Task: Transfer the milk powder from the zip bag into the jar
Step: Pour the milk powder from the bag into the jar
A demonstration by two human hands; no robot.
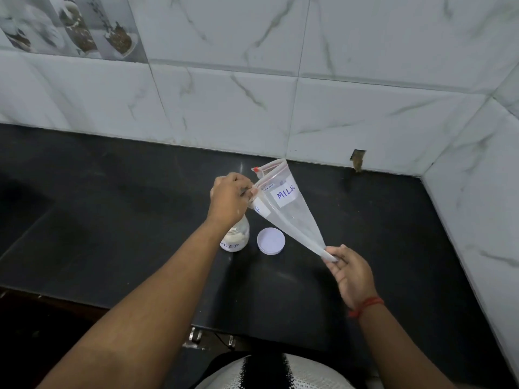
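Head view looks down on our dark bench, which runs into a corner of pale marbled wall tiles at the far and right sides. Above its middle we hold the zip bag, a clear pouch with a white label reading MILK, stretched between both hands and looking almost empty. Our left hand pinches the bag's open mouth at the far end, fingers clenched on the plastic, right over the jar. Our right hand grasps the bag's closed bottom corner nearer to us and to the right, fingers curled round the gathered plastic. The jar stands on the bench under the left hand and wrist, so we cannot see its mouth; white milk powder shows through its lower wall, above a handwritten label. Just right of the jar, apart from it, the white lid lies flat on the bench.

We judge the transfer nearly done, with only residue left to shake out. The risk is that the bag's mouth drifts off the hidden jar opening, dusting powder over the bench, or that our left wrist knocks the jar and tips it.
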